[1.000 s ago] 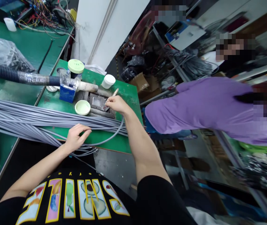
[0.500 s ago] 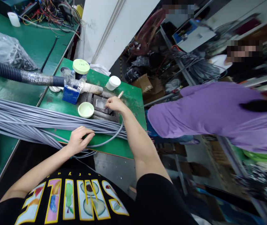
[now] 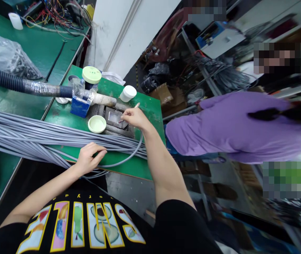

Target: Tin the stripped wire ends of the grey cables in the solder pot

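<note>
My right hand (image 3: 136, 118) is closed in a pinch on the end of a grey cable (image 3: 129, 155) and holds it at the edge of a small metal solder pot (image 3: 115, 117) on the green table (image 3: 145, 102). A thin stick shows past the fingers. My left hand (image 3: 88, 157) pinches the same grey cable near the table's front edge, next to a thick bundle of grey cables (image 3: 20, 132) that runs across the table from the left.
A corrugated hose (image 3: 20, 84) ends at a blue box (image 3: 79, 105) beside the pot. A pale green lid (image 3: 97, 124), a white jar (image 3: 128, 93) and a capped container (image 3: 91, 75) stand around it. A person in a purple shirt (image 3: 235, 123) bends over at the right.
My right hand has shifted slightly right along the pot's edge. The view has swung a little. The person in purple has leaned further down. My left hand has stayed put.
</note>
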A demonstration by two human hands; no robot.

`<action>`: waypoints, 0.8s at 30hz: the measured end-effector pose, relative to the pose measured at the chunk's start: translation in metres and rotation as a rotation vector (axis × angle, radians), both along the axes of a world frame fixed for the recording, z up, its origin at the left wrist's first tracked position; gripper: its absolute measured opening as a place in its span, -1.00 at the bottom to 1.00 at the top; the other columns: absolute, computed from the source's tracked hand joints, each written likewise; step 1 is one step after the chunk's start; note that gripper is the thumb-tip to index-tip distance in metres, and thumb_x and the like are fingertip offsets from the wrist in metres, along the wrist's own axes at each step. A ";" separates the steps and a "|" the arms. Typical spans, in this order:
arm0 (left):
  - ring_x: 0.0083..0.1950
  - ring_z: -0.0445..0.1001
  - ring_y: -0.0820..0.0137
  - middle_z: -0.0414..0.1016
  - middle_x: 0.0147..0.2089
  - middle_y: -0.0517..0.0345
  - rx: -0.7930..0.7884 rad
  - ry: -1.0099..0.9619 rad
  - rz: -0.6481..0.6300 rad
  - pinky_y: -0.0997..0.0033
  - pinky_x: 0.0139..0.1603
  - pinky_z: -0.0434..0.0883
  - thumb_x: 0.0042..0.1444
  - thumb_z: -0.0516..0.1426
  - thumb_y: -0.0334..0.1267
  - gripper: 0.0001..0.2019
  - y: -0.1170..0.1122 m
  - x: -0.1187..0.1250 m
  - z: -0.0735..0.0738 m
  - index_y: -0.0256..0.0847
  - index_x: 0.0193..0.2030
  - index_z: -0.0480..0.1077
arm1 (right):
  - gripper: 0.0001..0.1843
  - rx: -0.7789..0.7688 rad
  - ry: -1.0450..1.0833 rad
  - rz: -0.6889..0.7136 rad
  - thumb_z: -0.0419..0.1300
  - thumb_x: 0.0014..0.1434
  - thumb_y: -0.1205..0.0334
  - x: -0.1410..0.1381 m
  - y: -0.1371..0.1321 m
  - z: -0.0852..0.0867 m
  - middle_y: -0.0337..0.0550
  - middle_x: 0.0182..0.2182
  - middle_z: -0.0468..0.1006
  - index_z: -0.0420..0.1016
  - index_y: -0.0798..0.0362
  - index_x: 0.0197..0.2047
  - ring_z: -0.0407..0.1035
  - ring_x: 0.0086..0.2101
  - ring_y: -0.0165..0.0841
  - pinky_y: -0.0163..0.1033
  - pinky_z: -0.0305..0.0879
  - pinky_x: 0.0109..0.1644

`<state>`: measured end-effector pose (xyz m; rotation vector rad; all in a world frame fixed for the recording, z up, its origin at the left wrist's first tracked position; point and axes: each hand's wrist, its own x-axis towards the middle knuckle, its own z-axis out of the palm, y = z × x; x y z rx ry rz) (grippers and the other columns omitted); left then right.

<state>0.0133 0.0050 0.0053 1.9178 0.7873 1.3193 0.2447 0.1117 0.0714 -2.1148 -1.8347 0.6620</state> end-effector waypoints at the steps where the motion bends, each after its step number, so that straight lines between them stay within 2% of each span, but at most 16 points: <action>1: -0.39 0.48 0.42 0.58 -0.41 0.11 -0.008 0.006 -0.003 0.41 -0.31 0.38 0.20 0.09 -0.29 -0.85 0.000 0.000 0.000 -0.20 -0.33 0.48 | -0.88 0.021 0.080 -0.004 0.15 -0.07 0.29 0.000 -0.008 0.006 -0.32 -0.71 0.33 0.37 0.09 -0.59 0.22 -0.63 -0.47 -0.34 0.12 -0.49; 4: -0.40 0.47 0.43 0.57 -0.42 0.11 -0.006 0.011 -0.001 0.41 -0.31 0.39 0.20 0.10 -0.28 -0.85 0.001 -0.001 0.001 -0.20 -0.34 0.48 | -0.83 0.120 0.344 0.008 0.18 -0.07 0.15 -0.003 -0.037 0.021 -0.31 -0.69 0.36 0.40 0.09 -0.53 0.23 -0.66 -0.47 -0.35 0.13 -0.55; 7: -0.41 0.47 0.43 0.56 -0.43 0.13 -0.011 0.005 0.005 0.41 -0.32 0.39 0.19 0.11 -0.28 -0.86 0.001 0.000 0.001 -0.20 -0.34 0.48 | -0.80 0.221 0.423 0.011 0.22 -0.08 0.10 -0.007 -0.064 0.033 -0.30 -0.66 0.38 0.40 0.07 -0.52 0.24 -0.65 -0.46 -0.34 0.14 -0.55; 12: -0.40 0.48 0.41 0.55 -0.44 0.17 -0.035 0.005 0.003 0.41 -0.31 0.38 0.18 0.12 -0.26 -0.84 0.000 0.000 0.002 -0.20 -0.36 0.50 | -0.83 0.322 0.386 -0.019 0.22 -0.04 0.14 -0.013 -0.098 0.043 -0.30 -0.66 0.39 0.41 0.05 -0.52 0.25 -0.62 -0.45 -0.32 0.14 -0.53; 18: -0.41 0.45 0.42 0.55 -0.45 0.13 0.026 0.052 0.001 0.39 -0.32 0.37 0.18 0.11 -0.27 -0.85 0.000 -0.001 0.002 -0.20 -0.35 0.48 | -0.88 0.437 0.329 -0.035 0.22 -0.01 0.20 -0.017 -0.129 0.050 -0.27 -0.59 0.45 0.44 0.04 -0.51 0.27 -0.54 -0.43 -0.30 0.20 -0.44; 24: -0.42 0.44 0.41 0.53 -0.46 0.13 0.023 0.114 0.017 0.39 -0.31 0.36 0.18 0.10 -0.23 -0.82 -0.001 -0.001 0.002 -0.19 -0.36 0.48 | -0.86 0.462 0.281 -0.045 0.21 0.03 0.19 -0.018 -0.150 0.054 -0.25 -0.56 0.48 0.46 0.02 -0.51 0.29 -0.53 -0.41 -0.29 0.22 -0.42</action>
